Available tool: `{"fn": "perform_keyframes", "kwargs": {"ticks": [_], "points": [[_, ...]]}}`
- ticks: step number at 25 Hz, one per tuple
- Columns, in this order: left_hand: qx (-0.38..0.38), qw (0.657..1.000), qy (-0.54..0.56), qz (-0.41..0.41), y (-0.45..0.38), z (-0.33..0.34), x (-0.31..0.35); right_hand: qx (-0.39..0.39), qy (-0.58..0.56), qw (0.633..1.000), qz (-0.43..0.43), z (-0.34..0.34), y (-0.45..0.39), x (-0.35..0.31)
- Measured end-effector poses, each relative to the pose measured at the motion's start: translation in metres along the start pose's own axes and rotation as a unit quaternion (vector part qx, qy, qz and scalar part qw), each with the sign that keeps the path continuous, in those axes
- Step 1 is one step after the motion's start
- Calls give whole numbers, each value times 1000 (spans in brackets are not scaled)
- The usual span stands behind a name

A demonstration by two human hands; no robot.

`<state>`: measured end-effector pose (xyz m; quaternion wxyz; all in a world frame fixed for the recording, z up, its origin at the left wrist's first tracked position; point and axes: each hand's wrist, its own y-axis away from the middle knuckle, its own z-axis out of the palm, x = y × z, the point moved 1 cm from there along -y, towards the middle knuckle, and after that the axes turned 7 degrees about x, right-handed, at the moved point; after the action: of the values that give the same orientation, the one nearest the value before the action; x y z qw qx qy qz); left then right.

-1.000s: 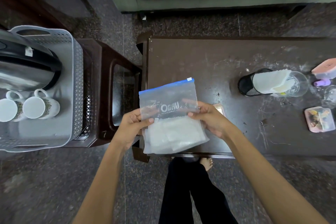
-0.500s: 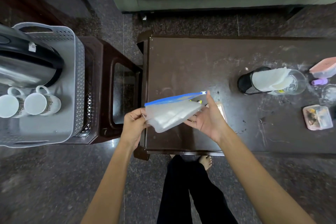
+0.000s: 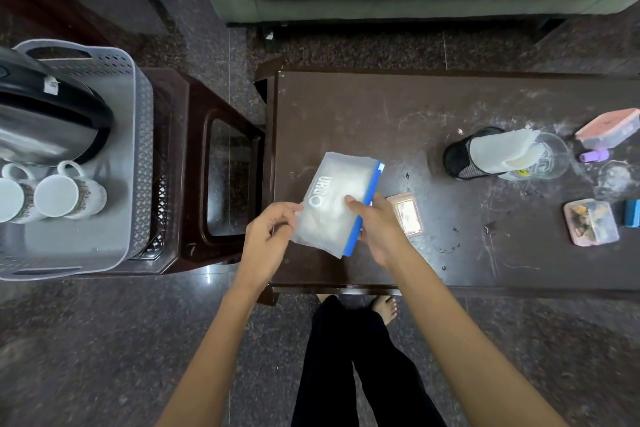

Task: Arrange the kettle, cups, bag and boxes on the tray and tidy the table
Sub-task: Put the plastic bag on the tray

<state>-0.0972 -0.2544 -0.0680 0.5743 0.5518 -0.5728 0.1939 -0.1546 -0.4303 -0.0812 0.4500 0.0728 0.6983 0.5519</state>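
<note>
Both hands hold a frosted zip-lock bag [image 3: 334, 204] with a blue seal strip, just above the near left corner of the dark brown surface [image 3: 433, 107]. The left hand [image 3: 268, 241] pinches the bag's lower left edge between thumb and fingers; the right hand [image 3: 375, 227] grips the side with the blue strip, thumb on top of the plastic. The bag is tilted, its white lettering facing up.

Just right of the right hand, touching the surface, lies a small pink box [image 3: 406, 215]. Farther right stand a black mesh holder [image 3: 465, 159] with white paper across it, a second pink box [image 3: 590, 222] with mixed contents, and a pink-lidded box [image 3: 607, 127] at the far edge.

Well left of the left hand, a grey perforated tray [image 3: 138, 135] rests on a brown stool [image 3: 194, 163]; inside it sit a steel kettle [image 3: 41, 125] with a black handle and two white cups [image 3: 57, 196], side by side.
</note>
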Motion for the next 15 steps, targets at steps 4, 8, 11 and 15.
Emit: {"fn": "perform_keyframes", "kwargs": {"ticks": [4,8,11,15], "points": [[57,997,8,-58,0,3,3,-84,190,971,-117,-14,5,-9],[-35,997,-63,15,-11,6,11,-189,396,875,-206,-13,9,-12],[-53,999,5,6,-19,4,16,-194,449,832,-262,-6,6,-13],[-42,999,26,21,-24,-4,17,-183,464,816,-291,-11,1,-19]]}}
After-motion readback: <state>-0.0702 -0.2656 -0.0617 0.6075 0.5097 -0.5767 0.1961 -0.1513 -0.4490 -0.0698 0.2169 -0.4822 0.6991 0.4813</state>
